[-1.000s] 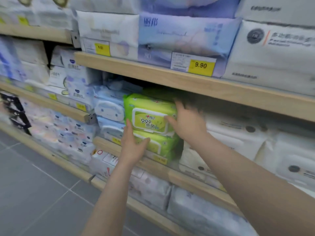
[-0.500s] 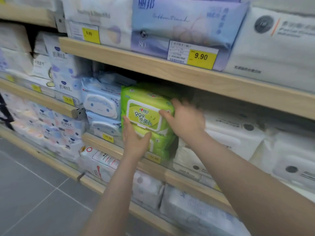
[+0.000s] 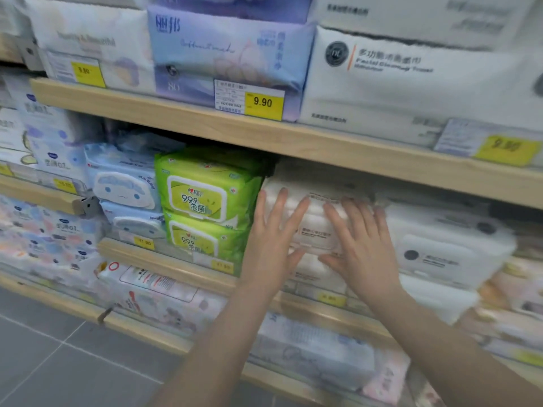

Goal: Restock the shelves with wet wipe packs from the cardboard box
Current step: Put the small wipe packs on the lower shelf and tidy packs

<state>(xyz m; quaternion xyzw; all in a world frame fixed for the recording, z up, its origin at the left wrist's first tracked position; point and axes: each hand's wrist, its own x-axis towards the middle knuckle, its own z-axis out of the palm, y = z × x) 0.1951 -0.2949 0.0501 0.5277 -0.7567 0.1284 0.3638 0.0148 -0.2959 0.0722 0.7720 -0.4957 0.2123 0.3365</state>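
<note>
I am pressing both hands, left hand (image 3: 271, 245) and right hand (image 3: 363, 248), fingers (image 3: 293, 212) straight and spread, against the white wipe pack (image 3: 316, 227), squaring it beside the green packs (image 3: 202, 201)

1. Two wet wipe packs (image 3: 205, 198) lie stacked on the middle shelf (image 3: 164, 254).
2. Just right of them lies another pack (image 3: 316, 227).
3. The left hand (image 3: 271, 245) and right hand (image 3: 363, 248) lie side by side on its front.

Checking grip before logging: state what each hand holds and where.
Nothing is gripped. The left hand and right hand press flat, fingers straight, on the front of the white wipe pack.
</note>
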